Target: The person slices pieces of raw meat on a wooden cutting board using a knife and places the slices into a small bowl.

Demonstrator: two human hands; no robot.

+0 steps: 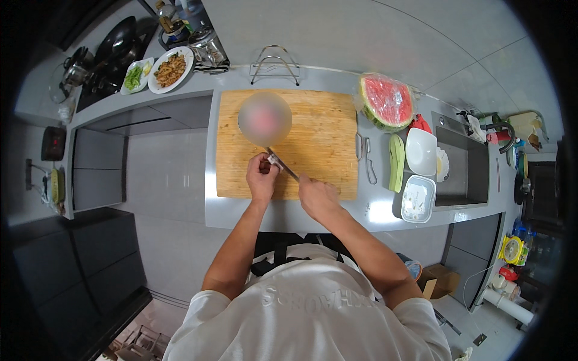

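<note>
On the counter before me lies a large wooden cutting board (320,135). My right hand (318,196) is closed around the handle of a knife (284,167), whose blade points up and to the left over the board. My left hand (263,176) pinches a small pale piece (274,160) against the blade, near the board's front edge; what the piece is, I cannot tell. Above the knife tip, a round blurred patch covers something pinkish (264,119) on the board's upper left.
Right of the board are kitchen tongs (370,162), a wrapped watermelon half (387,101), a peeled pale-green gourd (396,162), a white bowl (421,151), a plastic container (418,198) and a sink (465,180). A metal rack (274,67) stands behind; plated food (170,70) sits back left.
</note>
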